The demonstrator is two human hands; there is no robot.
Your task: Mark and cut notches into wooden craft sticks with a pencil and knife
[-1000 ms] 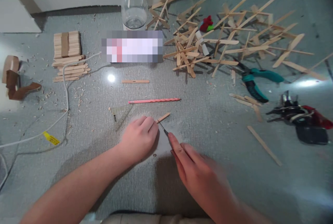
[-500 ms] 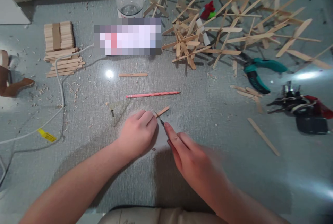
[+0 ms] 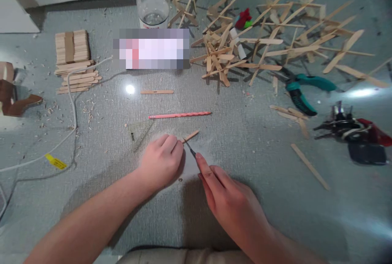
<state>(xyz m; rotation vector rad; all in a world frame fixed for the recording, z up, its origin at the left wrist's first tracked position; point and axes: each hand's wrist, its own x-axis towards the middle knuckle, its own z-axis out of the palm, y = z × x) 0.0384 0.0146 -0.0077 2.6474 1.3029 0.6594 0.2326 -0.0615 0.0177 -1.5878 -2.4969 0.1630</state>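
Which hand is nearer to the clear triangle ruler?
Left. The left hand is beside the ruler, just to its right; the right hand is farther right and nearer the person.

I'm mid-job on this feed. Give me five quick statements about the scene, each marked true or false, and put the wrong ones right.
1. The right hand holds a thin tool. True.
2. The left hand grips the pink pencil. False: it holds down one end of a wooden stick; the pink pencil lies apart from it.
3. A yellow tag is on the white cable. True.
4. The teal pliers lie left of the pencil. False: the teal pliers lie to its right.
5. A brown band crosses the stack of sticks. True.
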